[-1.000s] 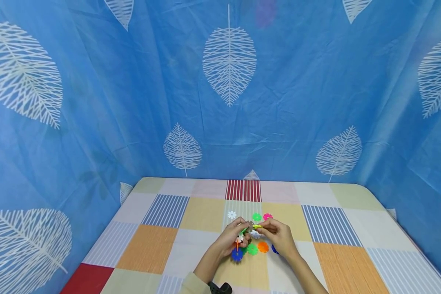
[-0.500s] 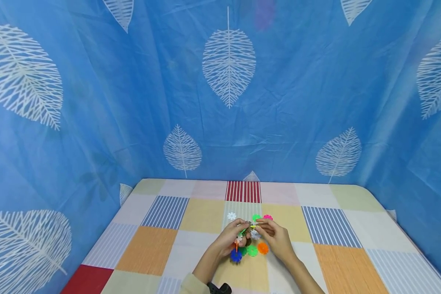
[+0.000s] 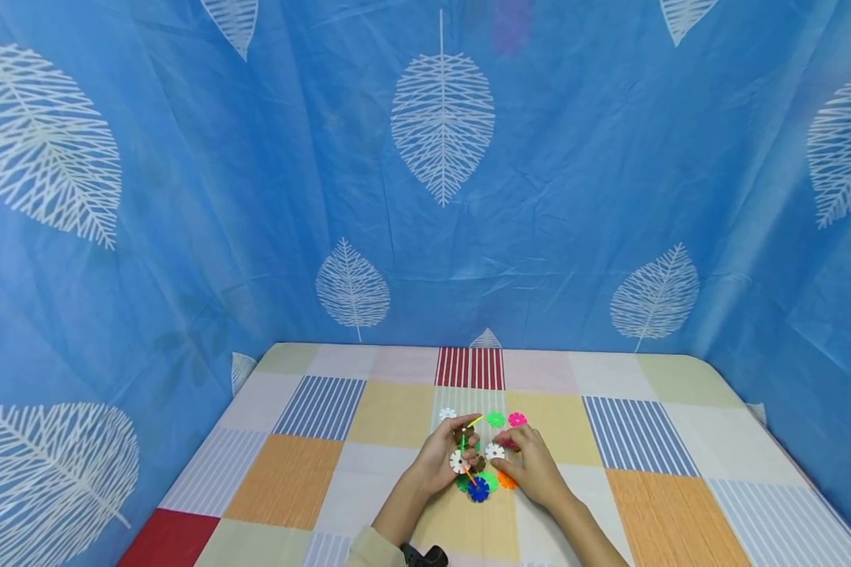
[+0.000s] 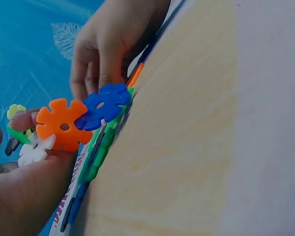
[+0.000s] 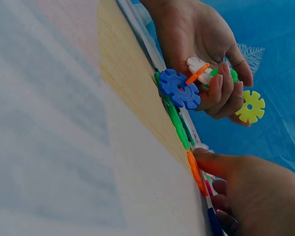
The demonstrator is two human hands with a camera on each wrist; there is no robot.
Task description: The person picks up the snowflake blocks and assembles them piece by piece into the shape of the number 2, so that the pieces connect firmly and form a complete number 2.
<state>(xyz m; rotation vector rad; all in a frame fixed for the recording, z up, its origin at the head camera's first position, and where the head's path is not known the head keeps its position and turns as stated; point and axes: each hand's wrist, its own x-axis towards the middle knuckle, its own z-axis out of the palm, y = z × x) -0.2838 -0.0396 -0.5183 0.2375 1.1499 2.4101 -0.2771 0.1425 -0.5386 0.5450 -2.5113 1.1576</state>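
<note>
My left hand (image 3: pixel 432 463) holds a linked chain of plastic snowflake discs. A blue disc (image 5: pixel 179 89) hangs at its lower end. Above that come an orange disc (image 4: pixel 64 125), a white disc (image 3: pixel 459 461), a green disc (image 5: pixel 227 73) and a brown disc (image 3: pixel 462 433). A yellow disc (image 5: pixel 250 106) juts out at the top end. My right hand (image 3: pixel 535 466) is low at the table, its thumb and fingers pinching a loose white snowflake disc (image 3: pixel 494 451) by its edges.
Loose discs lie flat around the hands: a green one (image 3: pixel 496 419), a pink one (image 3: pixel 517 420), an orange one (image 5: pixel 196 173) and a white one (image 3: pixel 447 413). The patchwork tablecloth (image 3: pixel 390 409) reaches back to a blue leaf-patterned curtain (image 3: pixel 539 197).
My right hand has let go of the yellow disc, now on the chain, and lowered to the loose white disc. The left hand has turned the chain, swinging the blue disc rightward.
</note>
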